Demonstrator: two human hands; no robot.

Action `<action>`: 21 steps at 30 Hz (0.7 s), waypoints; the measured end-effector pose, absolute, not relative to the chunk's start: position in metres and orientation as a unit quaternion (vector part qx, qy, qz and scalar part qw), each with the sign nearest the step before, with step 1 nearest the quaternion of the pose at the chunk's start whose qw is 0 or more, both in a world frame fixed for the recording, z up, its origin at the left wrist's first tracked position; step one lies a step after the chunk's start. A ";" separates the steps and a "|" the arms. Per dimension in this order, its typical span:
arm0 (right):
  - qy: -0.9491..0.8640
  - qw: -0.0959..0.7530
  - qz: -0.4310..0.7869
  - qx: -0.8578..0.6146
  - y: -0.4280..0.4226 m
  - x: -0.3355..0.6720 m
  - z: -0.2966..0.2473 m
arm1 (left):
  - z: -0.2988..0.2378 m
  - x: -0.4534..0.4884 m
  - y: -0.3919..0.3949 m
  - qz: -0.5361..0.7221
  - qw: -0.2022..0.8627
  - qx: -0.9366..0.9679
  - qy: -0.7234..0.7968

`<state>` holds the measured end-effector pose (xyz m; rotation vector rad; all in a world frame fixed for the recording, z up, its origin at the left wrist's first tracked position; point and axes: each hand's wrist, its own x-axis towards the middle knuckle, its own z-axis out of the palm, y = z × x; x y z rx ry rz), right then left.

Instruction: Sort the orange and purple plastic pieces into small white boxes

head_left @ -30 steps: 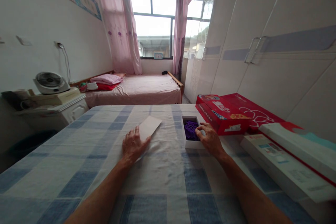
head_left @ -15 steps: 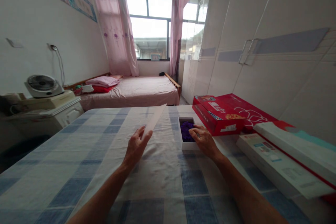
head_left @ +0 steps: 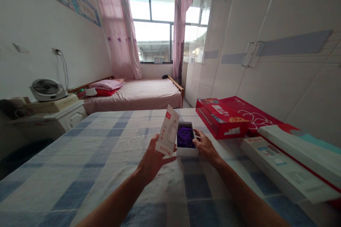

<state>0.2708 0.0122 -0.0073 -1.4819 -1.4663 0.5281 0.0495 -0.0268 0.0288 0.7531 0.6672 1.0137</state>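
While the right hand (head_left: 204, 145) steadies the box (head_left: 186, 139), the left hand (head_left: 153, 158) (raised) tilts the lid (head_left: 167, 130).

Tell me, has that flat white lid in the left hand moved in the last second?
Yes. The lid lay flat on the checked cloth, left of the open white box; now the left hand holds it upright beside that box.

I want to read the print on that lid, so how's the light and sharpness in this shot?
Head view: the window is blown out, backlighting the room; the lid in the left hand is soft, its print unreadable; the wardrobe lines bow from wide-angle distortion; the purple contents of the box sit in shade.
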 end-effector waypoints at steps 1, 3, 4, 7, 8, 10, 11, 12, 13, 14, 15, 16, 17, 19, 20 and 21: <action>-0.597 0.479 0.208 -0.609 0.010 0.268 -0.003 | 0.031 0.051 -0.028 0.461 0.765 0.341 0.295; -0.592 0.501 0.186 -0.603 0.004 0.263 0.008 | 0.038 0.052 -0.030 0.448 0.780 0.338 0.275; -0.591 0.516 0.182 -0.593 0.000 0.260 0.015 | 0.041 0.054 -0.031 0.441 0.788 0.339 0.265; -0.593 0.552 0.260 -0.525 -0.010 0.251 0.030 | 0.050 0.062 -0.034 0.414 0.814 0.345 0.219; -0.589 0.555 0.311 -0.498 -0.013 0.248 0.034 | 0.052 0.066 -0.035 0.403 0.822 0.347 0.202; -0.565 0.562 0.404 -0.449 -0.016 0.244 0.037 | 0.053 0.075 -0.034 0.373 0.835 0.359 0.188; -0.547 0.570 0.435 -0.432 -0.017 0.243 0.037 | 0.052 0.079 -0.032 0.354 0.835 0.371 0.197; -0.528 0.581 0.453 -0.423 -0.016 0.244 0.036 | 0.051 0.082 -0.029 0.343 0.826 0.390 0.220; -0.513 0.594 0.458 -0.418 -0.014 0.245 0.034 | 0.049 0.085 -0.026 0.343 0.802 0.418 0.255; -0.502 0.605 0.456 -0.416 -0.011 0.248 0.032 | 0.047 0.086 -0.022 0.357 0.761 0.453 0.297; -0.497 0.615 0.450 -0.415 -0.009 0.252 0.030 | 0.044 0.086 -0.017 0.381 0.709 0.487 0.340; -0.495 0.621 0.442 -0.417 -0.006 0.256 0.028 | 0.041 0.086 -0.012 0.414 0.648 0.514 0.381; -0.495 0.621 0.435 -0.424 -0.003 0.261 0.026 | 0.037 0.085 -0.008 0.450 0.587 0.530 0.415; -0.509 0.599 0.425 -0.448 0.002 0.269 0.023 | 0.028 0.083 0.000 0.502 0.503 0.540 0.451; -0.525 0.581 0.411 -0.466 0.004 0.272 0.020 | 0.024 0.083 0.002 0.519 0.483 0.538 0.456; -0.548 0.565 0.377 -0.488 0.007 0.274 0.017 | 0.019 0.084 0.003 0.531 0.474 0.537 0.453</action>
